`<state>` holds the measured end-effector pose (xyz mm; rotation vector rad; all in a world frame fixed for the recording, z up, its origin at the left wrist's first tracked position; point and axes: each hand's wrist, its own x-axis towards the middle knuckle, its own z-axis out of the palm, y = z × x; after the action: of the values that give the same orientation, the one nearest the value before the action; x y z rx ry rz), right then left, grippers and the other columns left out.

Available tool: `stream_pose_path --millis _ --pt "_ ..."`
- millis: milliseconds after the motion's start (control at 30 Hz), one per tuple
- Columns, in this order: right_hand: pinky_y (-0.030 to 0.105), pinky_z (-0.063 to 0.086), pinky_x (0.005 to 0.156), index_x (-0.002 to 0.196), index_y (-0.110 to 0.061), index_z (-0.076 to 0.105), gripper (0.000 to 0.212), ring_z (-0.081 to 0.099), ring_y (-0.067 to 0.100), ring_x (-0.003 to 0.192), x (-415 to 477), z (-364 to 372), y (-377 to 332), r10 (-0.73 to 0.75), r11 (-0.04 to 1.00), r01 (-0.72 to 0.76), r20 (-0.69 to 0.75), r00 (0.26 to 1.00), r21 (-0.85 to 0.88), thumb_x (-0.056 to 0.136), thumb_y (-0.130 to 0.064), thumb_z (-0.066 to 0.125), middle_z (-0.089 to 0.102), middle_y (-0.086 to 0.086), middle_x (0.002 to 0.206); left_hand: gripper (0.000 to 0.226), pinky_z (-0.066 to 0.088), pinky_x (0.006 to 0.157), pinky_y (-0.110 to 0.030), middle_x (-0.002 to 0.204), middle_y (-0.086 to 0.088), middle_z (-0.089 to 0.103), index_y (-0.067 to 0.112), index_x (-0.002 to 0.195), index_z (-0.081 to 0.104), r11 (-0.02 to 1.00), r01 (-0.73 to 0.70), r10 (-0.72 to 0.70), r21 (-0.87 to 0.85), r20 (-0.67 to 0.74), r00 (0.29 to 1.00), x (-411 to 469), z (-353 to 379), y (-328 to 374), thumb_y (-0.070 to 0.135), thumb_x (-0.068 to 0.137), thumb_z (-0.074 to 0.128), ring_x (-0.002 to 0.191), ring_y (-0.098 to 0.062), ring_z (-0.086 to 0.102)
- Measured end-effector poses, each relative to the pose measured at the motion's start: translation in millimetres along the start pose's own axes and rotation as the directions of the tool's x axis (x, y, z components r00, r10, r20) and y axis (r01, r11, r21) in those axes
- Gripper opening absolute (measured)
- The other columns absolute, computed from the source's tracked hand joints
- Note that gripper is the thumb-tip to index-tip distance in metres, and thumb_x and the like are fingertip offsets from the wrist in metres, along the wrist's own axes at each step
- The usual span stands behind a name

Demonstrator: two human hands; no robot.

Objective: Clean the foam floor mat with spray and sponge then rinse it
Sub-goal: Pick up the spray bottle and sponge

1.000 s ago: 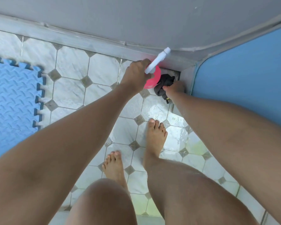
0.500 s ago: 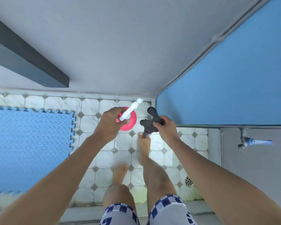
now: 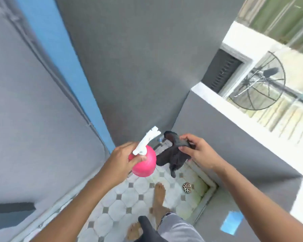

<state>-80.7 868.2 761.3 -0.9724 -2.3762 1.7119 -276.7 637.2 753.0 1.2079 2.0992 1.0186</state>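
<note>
Left hand holds pink spray bottle; right hand pinches dark cloth

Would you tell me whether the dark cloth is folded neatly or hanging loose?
Hanging loose: the right hand pinches the dark cloth at its top, and its crumpled ends droop beside the pink spray bottle.

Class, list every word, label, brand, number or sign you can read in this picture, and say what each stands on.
No text can be read.
The spray bottle in the left hand shows no label.
The dark cloth in the right hand shows no print.
The blue patch on the wall is blurred.
</note>
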Motion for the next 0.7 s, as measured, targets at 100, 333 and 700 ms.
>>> stream_pose_path --millis 100,333,700 --pt "0.032 0.052 0.056 0.107 -0.019 0.065 0.018 0.059 0.008 0.065 -26.7 -85.6 -15.0 -0.055 0.998 0.055 -0.143 0.988 -0.007 0.096 -0.005 0.063 0.066 -0.009 0.081 0.02 0.039 0.077 -0.005 0.097 0.023 0.066 0.026 0.108 0.073 0.988 -0.154 0.154 -0.005 0.048 0.987 61.5 25.1 66.8 0.022 0.09 0.08 0.088 0.013 0.06" --pt "0.029 0.048 0.076 0.104 -0.018 0.067 0.024 0.066 0.016 0.084 -67.0 -273.2 -17.1 -0.072 0.997 0.078 -0.44 0.895 -0.006 0.094 0.002 0.058 0.074 0.001 0.091 0.012 0.04 0.063 -0.014 0.081 0.011 0.066 0.023 0.098 0.072 0.936 -0.35 0.35 -0.032 0.146 0.925 218.5 114.0 209.4 0.03 0.09 0.078 0.069 -0.006 0.055" --pt "0.032 0.047 0.06 0.108 -0.011 0.064 0.026 0.064 0.023 0.071 -76.4 -385.6 63.3 0.031 0.983 0.064 -0.504 0.863 0.17 0.092 0.006 0.052 0.073 0.01 0.09 0.024 0.056 0.073 -0.044 0.093 -0.008 0.072 0.009 0.103 0.071 0.937 -0.349 0.334 0.024 0.239 0.912 356.9 240.0 296.7 0.03 0.092 0.076 0.085 -0.028 0.069"
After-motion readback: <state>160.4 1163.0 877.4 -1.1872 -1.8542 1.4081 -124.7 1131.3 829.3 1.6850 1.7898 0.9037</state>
